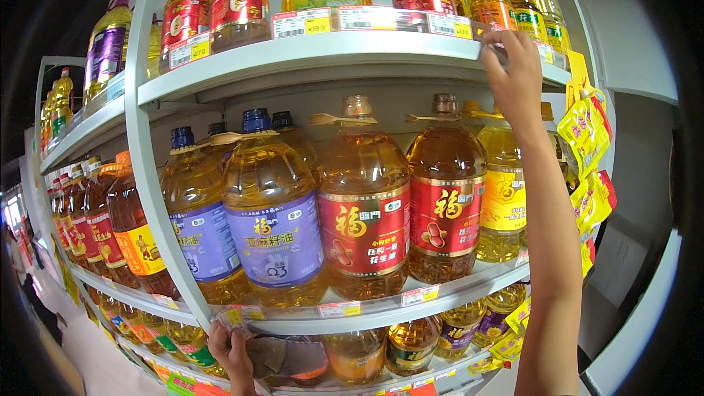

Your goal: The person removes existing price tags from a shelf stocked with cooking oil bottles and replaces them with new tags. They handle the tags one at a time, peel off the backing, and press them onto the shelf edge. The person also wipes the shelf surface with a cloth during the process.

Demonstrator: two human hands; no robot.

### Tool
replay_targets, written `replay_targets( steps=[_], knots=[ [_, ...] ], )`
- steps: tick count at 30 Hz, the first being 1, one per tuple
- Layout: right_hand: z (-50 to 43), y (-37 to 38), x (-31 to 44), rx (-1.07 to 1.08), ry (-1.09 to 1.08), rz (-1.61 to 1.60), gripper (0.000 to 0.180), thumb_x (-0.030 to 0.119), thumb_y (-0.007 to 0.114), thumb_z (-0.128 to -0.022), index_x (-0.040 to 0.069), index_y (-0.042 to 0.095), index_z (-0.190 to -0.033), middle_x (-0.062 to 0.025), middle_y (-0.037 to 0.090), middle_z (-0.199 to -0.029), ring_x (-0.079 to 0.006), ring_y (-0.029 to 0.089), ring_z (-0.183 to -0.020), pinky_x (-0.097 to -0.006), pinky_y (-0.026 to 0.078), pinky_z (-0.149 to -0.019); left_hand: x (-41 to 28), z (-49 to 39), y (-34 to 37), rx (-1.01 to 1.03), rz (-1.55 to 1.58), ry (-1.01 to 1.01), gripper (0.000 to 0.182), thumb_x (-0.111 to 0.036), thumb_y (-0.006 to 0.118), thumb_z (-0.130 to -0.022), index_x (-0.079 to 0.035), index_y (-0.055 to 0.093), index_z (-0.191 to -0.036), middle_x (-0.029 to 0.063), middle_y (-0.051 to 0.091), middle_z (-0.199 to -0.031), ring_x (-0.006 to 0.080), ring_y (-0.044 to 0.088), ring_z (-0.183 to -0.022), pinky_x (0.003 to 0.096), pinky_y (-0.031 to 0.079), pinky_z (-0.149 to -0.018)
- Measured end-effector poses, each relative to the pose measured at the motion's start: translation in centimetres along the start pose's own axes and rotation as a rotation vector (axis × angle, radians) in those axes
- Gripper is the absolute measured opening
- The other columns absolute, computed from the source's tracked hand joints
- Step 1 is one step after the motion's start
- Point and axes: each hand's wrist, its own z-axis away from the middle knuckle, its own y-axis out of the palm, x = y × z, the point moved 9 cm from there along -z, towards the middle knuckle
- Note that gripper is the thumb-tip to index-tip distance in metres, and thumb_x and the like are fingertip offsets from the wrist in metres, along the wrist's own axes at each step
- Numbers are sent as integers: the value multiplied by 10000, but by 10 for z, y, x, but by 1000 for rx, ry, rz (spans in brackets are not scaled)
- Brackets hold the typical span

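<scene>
My right hand (511, 66) is raised to the front edge of the upper shelf (357, 47), its fingertips pinching something small and greyish at the clear label strip, perhaps a cloth or a bit of plastic. Beside it sits a price tag (450, 25) in the strip. Low on the left, my left hand (228, 349) holds a small stack of price tags (235, 319) between thumb and fingers, close to the shelf upright (165, 187). On the middle shelf stand large oil bottles with purple labels (275, 242) and red labels (366, 231).
More oil bottles (239, 0) stand on the upper shelf, others (412, 341) on the lower one. Yellow packets (586, 132) hang at the right end. A further shelf run with bottles (99, 231) recedes leftward. A dark, greyish object (286, 357) is beside my left hand.
</scene>
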Motion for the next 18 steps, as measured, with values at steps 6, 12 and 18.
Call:
replay_targets(
  steps=[6, 12, 18],
  knots=[
    [32, -65, 135, 179, -340, -110, 168, 39, 728, -765, 45, 657, -917, -116, 616, -845, -325, 607, -777, -415, 489, -685, -7, -5, 3, 36, -134, 93, 120, 50, 535, -817, 61, 634, -883, 65, 552, -820, 145, 504, -717, 289, 410, -647],
    [75, -108, 234, 416, -693, -401, 142, 79, 710, -776, 45, 657, -904, -101, 615, -838, -297, 595, -768, -399, 465, -668, -15, -4, 5, 69, -274, 178, 108, 2, 567, -849, 55, 655, -882, 86, 605, -850, 171, 545, -770, 318, 432, -720],
    [82, -108, 244, 424, -758, -452, 132, 120, 691, -788, 45, 658, -891, -87, 613, -832, -270, 584, -758, -383, 441, -650, -11, -5, 1, 78, -316, 145, 94, 8, 559, -843, 40, 647, -849, 90, 600, -840, 179, 550, -773, 314, 429, -728]
  ],
)
